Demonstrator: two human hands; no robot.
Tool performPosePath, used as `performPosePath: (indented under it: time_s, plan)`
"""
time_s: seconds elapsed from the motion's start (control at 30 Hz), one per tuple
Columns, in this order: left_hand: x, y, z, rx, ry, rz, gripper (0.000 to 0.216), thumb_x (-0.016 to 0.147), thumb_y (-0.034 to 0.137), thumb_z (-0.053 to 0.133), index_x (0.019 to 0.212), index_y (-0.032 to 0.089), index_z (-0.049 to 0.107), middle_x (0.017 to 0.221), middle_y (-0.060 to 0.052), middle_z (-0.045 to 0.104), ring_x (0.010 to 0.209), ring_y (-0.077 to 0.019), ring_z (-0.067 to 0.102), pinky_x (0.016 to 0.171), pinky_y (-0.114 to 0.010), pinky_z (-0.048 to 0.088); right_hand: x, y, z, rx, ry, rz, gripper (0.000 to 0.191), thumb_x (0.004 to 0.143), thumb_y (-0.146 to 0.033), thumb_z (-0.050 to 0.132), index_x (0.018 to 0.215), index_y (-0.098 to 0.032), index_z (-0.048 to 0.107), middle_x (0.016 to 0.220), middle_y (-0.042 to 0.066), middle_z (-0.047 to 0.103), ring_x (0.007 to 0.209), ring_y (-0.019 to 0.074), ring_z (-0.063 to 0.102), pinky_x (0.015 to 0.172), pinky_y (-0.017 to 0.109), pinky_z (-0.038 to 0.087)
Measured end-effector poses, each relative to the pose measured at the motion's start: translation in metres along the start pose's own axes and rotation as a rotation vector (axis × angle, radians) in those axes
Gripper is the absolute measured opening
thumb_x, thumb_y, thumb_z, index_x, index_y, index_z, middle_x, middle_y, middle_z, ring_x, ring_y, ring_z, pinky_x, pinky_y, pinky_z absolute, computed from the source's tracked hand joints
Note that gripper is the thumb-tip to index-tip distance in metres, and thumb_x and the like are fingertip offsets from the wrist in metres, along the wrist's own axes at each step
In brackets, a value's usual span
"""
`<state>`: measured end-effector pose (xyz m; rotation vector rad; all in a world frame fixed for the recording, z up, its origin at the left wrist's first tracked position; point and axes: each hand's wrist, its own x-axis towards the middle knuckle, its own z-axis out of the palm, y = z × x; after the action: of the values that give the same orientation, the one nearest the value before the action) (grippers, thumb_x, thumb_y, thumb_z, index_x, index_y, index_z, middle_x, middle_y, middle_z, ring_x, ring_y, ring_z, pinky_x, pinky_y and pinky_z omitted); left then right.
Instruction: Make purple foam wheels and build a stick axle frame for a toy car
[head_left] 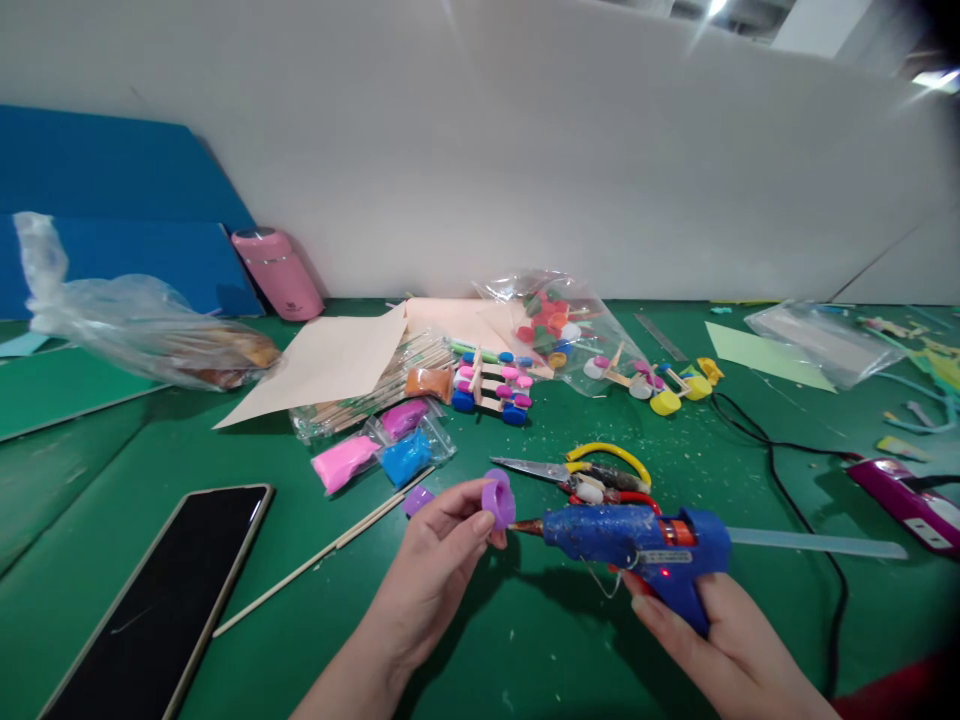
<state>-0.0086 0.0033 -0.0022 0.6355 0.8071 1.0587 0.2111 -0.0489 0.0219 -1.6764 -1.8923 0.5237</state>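
Note:
Between the thumb and fingers of my left hand (442, 550) is a purple bottle cap (498, 500), its open side turned to the right. My right hand (720, 640) grips the handle of a blue hot glue gun (615, 532), a finger at its red trigger. The nozzle points left and sits at the cap's lower rim; whether it touches I cannot tell. A clear glue stick (817, 543) sticks out of the gun's back. Another purple cap (418, 501) lies just behind my left hand. Scissors (532, 468) and yellow-handled pliers (611, 465) lie beyond the gun.
A phone (157, 600) and wooden sticks (315, 560) lie at the left. Further back are bagged clay packets (405, 455), small cap-wheeled cars (491, 388), a bag of caps (555, 325) and a pink bottle (277, 275). A black cord (776, 480) and purple power strip (911, 505) are at the right.

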Motion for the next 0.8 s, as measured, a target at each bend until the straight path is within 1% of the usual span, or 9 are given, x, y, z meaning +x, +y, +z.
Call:
performPosePath:
  time_s: [0.1, 0.4, 0.57, 0.8]
  plan:
    - [-0.0006, 0.0003, 0.0006, -0.003, 0.001, 0.002, 0.020, 0.071, 0.025, 0.065, 0.090, 0.017, 0.067, 0.081, -0.003, 0.061, 0.068, -0.0113, 0.052, 0.069, -0.024, 0.039, -0.0014, 0.0035, -0.0011, 0.032, -0.061, -0.050, 0.023, 0.081, -0.037, 0.045, 0.076, -0.021, 0.062, 0.067, 0.002, 0.068, 0.057, 0.0169, 0.063, 0.050, 0.021, 0.051]
    - [0.0015, 0.0002, 0.0018, -0.006, -0.015, 0.016, 0.022, 0.070, 0.025, 0.066, 0.090, 0.017, 0.067, 0.079, -0.003, 0.060, 0.067, -0.0109, 0.051, 0.066, -0.023, 0.039, 0.0001, 0.0047, -0.0011, 0.033, -0.063, -0.072, 0.020, 0.082, -0.034, 0.045, 0.081, -0.021, 0.060, 0.069, 0.002, 0.067, 0.057, 0.0157, 0.062, 0.051, 0.020, 0.051]
    - [0.0007, 0.0002, 0.0023, -0.002, -0.002, -0.002, 0.024, 0.068, 0.026, 0.067, 0.089, 0.017, 0.067, 0.079, -0.004, 0.061, 0.067, -0.0111, 0.051, 0.067, -0.023, 0.039, 0.0009, 0.0040, -0.0041, 0.017, -0.097, -0.082, 0.020, 0.082, -0.035, 0.045, 0.081, -0.022, 0.061, 0.070, 0.001, 0.067, 0.058, 0.0154, 0.063, 0.051, 0.020, 0.051]
    - [-0.0001, 0.0003, 0.0019, 0.006, -0.001, -0.019, 0.024, 0.067, 0.027, 0.069, 0.088, 0.017, 0.067, 0.079, -0.003, 0.061, 0.067, -0.0104, 0.051, 0.068, -0.023, 0.038, 0.0019, 0.0063, -0.0037, 0.012, -0.090, -0.079, 0.019, 0.083, -0.034, 0.045, 0.084, -0.022, 0.060, 0.071, 0.001, 0.067, 0.060, 0.0151, 0.063, 0.053, 0.019, 0.052]
